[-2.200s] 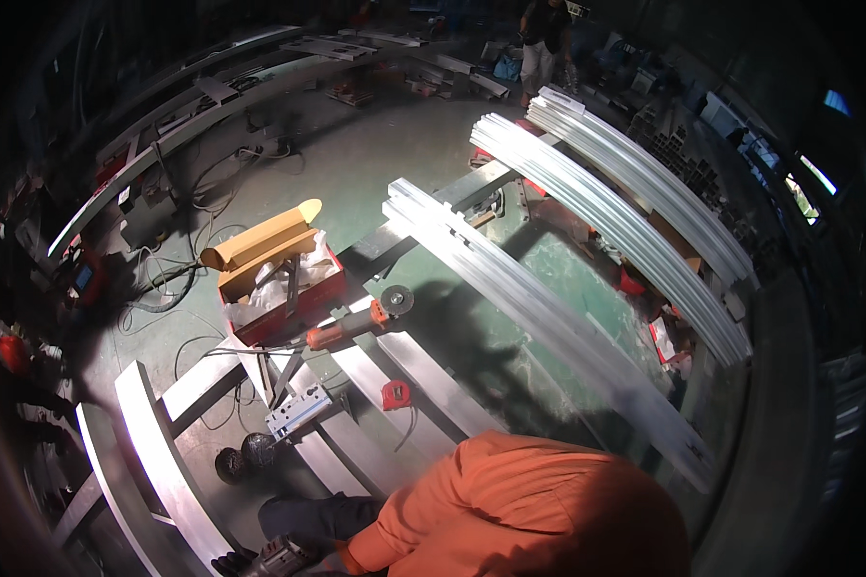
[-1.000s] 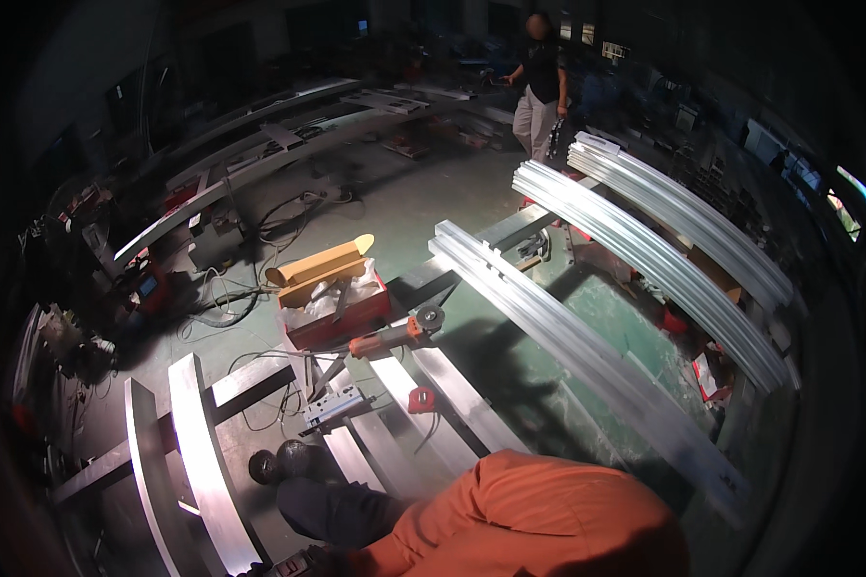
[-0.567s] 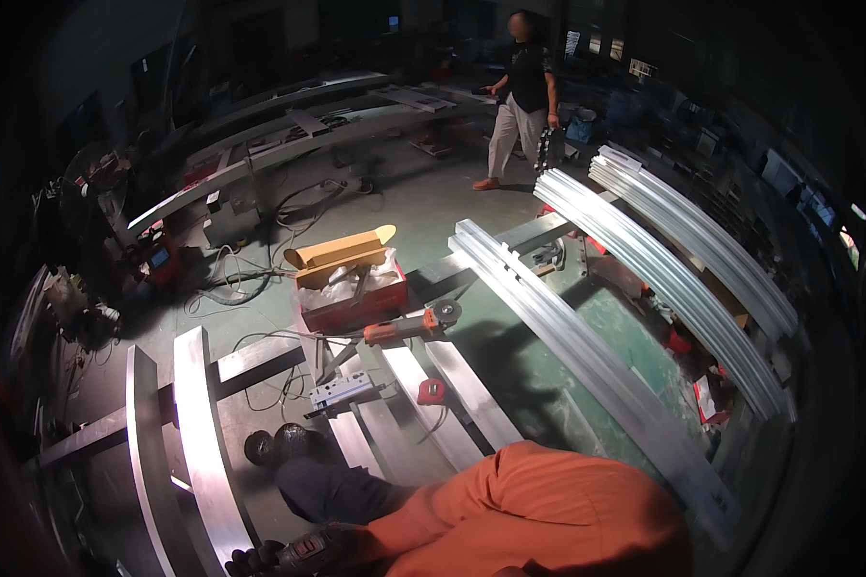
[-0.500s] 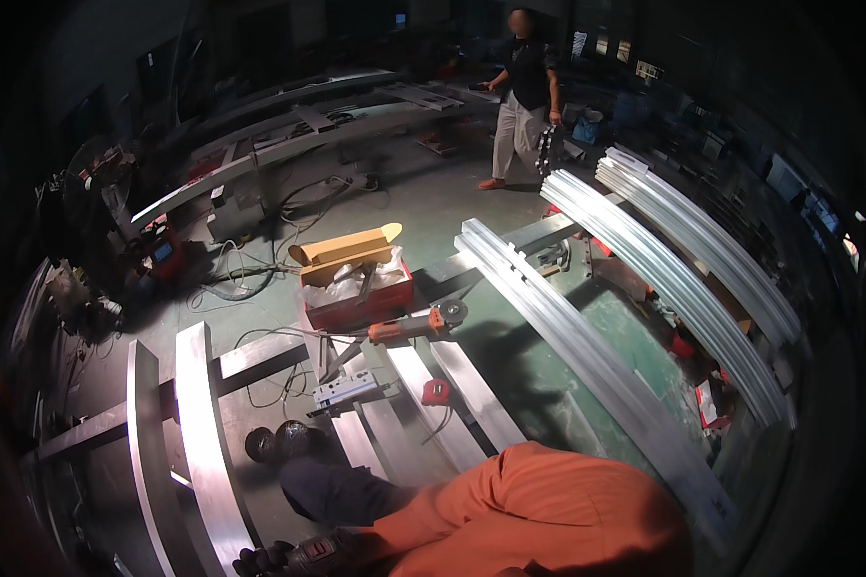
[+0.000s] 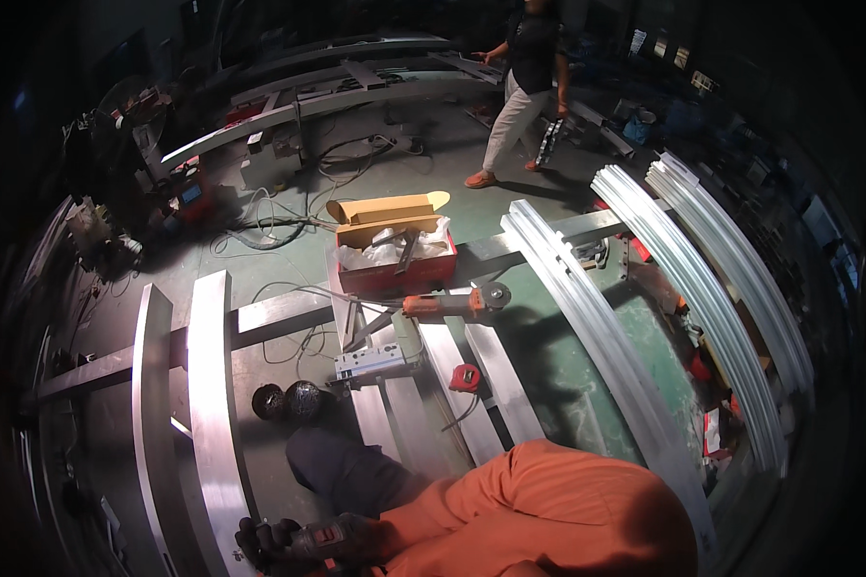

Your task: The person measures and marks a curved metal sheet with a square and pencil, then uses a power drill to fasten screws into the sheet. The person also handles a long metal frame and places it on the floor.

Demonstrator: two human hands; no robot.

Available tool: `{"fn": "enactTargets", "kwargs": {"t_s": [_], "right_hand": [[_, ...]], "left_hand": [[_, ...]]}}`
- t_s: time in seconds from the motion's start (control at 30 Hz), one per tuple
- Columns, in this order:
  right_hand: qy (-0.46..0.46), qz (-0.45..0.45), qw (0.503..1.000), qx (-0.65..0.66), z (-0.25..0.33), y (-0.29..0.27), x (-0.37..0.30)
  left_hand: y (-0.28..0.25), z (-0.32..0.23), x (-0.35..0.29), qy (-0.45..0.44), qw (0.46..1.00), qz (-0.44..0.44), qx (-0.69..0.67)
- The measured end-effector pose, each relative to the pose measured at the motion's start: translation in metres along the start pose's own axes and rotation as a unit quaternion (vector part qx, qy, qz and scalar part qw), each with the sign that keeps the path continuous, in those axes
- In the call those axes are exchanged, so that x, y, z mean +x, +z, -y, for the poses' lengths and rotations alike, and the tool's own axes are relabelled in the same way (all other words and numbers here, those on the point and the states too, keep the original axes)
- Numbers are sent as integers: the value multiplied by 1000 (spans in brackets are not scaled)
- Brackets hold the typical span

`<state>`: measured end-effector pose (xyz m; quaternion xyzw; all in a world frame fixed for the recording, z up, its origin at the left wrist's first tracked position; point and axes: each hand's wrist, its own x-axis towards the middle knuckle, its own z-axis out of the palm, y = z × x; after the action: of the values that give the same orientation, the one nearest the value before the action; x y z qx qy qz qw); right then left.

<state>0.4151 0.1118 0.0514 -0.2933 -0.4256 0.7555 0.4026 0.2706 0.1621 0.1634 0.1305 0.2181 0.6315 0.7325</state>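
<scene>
My right arm [image 5: 548, 505], in an orange sleeve, crosses the lower part of the view toward the left. At its end my right hand [image 5: 293, 540], in a dark glove, is at the near end of a wide silver metal bar [image 5: 212, 385]. Its fingers look curled, and what they hold, if anything, is too dark to make out. My left hand is not in view. Beyond the arm lie a red tape measure [image 5: 466, 378], a silver slotted metal fitting [image 5: 370, 362] and an orange angle grinder [image 5: 452, 304].
An open red cardboard box [image 5: 394, 271] with white wrapping sits beyond the grinder. Long metal profiles [image 5: 597, 298] lie across a support beam [image 5: 491, 252] at the right. Cables [image 5: 269, 226] trail over the floor. Another person [image 5: 529, 87] walks at the back, carrying something.
The view has shifted, so the bench things sit farther right and higher. The person at the back has taken a step. My right hand stays by the bar's near end.
</scene>
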Motion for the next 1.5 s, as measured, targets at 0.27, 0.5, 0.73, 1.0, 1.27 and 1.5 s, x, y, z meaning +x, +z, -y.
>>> {"fn": "enactTargets", "kwargs": {"t_s": [0.27, 0.5, 0.73, 1.0, 1.27, 1.5], "right_hand": [[6, 11, 1000, -4, -1, -3, -10], [3, 30, 999, -19, -2, 3, -5], [0, 40, 999, -18, -6, 6, -4], [-24, 19, 999, -40, -13, -1, -5], [-87, 165, 903, 387, -1, 18, -16], [-83, 62, 975, 195, -11, 14, -21]], "left_hand": [[-25, 4, 5, 11, 997, 56, -43], [-8, 6, 3, 64, 983, 165, -56], [38, 11, -9, 127, 974, 138, 128], [39, 9, -10, 90, 995, 0, -36], [17, 12, -10, 60, 997, -41, -40], [-3, 12, -7, 104, 986, 129, 9]]}}
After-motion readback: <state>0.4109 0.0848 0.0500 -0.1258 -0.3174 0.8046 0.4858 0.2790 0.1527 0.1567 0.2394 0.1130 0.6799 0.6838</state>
